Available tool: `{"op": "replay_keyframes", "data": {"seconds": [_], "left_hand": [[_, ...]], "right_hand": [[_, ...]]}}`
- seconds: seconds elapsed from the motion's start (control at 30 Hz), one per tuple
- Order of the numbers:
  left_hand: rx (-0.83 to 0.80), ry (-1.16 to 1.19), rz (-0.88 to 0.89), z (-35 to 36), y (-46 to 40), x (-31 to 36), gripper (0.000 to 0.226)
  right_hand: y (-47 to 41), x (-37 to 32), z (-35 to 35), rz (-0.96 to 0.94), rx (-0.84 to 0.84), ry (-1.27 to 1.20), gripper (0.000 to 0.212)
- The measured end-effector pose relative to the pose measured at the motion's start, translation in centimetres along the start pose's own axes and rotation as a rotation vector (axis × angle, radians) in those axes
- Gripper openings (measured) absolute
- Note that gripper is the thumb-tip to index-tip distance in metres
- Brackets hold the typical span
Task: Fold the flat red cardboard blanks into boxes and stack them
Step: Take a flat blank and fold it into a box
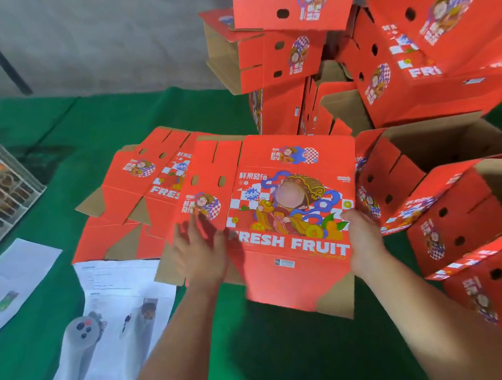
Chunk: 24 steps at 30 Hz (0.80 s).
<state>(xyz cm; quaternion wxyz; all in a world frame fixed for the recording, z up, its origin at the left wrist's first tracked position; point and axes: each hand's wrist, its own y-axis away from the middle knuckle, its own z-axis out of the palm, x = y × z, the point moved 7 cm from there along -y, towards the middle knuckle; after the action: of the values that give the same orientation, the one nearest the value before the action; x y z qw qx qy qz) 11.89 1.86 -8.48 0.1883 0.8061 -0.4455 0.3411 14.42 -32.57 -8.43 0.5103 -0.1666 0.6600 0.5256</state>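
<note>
Two bare hands work on one flat red cardboard blank [289,205] lying on the green table cover [253,351]. The blank is printed side up, with "FRESH FRUIT" lettering along its near panel and brown inner faces showing at the cut corners of its near flaps.

Left hand [202,251]: fingers straight and spread, palm down on the blank's left near portion, beside the start of the lettering. No part of the blank is pinched by this hand.

Right hand [361,241]: placed at the blank's right edge, level with the end of the lettering. The fingers curl around that edge; the thumb lies on the printed face.

More flat blanks [143,184] lie under and to the left of the top blank, fanned out and overlapping.

Behind the blank stands a pile of folded red boxes [294,55], several tilted. To the right of the blank, further folded boxes [456,206] lie on their sides with open brown interiors visible.

Near-left of the blank lie printed paper sheets [123,288], with a grey handheld controller [77,344] resting on them. Far left of the blank stands a wire cage [5,187].
</note>
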Motion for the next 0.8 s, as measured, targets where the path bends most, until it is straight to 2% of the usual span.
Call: {"op": "replay_keyframes", "data": {"seconds": [0.13, 0.23, 0.3, 0.37, 0.47, 0.53, 0.63, 0.7, 0.77, 0.8], "left_hand": [[-0.144, 0.187, -0.174, -0.7, -2.7, -2.3, 0.074], [-0.138, 0.292, -0.251, -1.7, -2.4, -2.4, 0.09], [-0.145, 0.362, -0.314, -1.8, -1.8, -2.6, 0.087], [-0.156, 0.438, -0.333, -1.6, -1.2, -2.5, 0.079], [-0.171, 0.68, -0.391, -0.7, -0.1, -2.1, 0.08], [-0.248, 0.791, -0.343, 0.3, 0.4, -0.9, 0.081], [-0.28, 0.828, -0.274, 0.8, 1.7, 0.9, 0.083], [-0.346, 0.837, -0.252, 1.5, 3.4, 2.0, 0.083], [-0.498, 0.795, -0.226, 3.3, 5.8, 3.1, 0.08], [-0.578, 0.77, -0.213, 4.2, 7.3, 3.9, 0.079]], "right_hand": [[0.9, -0.4, -1.8, -0.03, -0.031, -0.046, 0.025], [1.3, -0.6, -3.3, -0.063, -0.015, -0.056, 0.015], [1.4, -0.7, -4.7, -0.081, 0.003, -0.06, 0.011], [1.6, -0.8, -5.9, -0.077, -0.002, -0.065, 0.023], [1.7, -0.9, -7.7, -0.12, -0.024, -0.03, 0.051], [1.9, -1.4, -8.6, -0.182, -0.042, -0.012, 0.056], [2.8, -2.5, -9.2, -0.234, -0.043, -0.012, 0.051], [3.4, -2.2, -9.1, -0.179, -0.082, 0.006, 0.056], [3.9, -0.7, -8.4, -0.081, -0.178, 0.037, 0.075], [4.3, -0.1, -7.8, -0.049, -0.207, 0.037, 0.077]]}}
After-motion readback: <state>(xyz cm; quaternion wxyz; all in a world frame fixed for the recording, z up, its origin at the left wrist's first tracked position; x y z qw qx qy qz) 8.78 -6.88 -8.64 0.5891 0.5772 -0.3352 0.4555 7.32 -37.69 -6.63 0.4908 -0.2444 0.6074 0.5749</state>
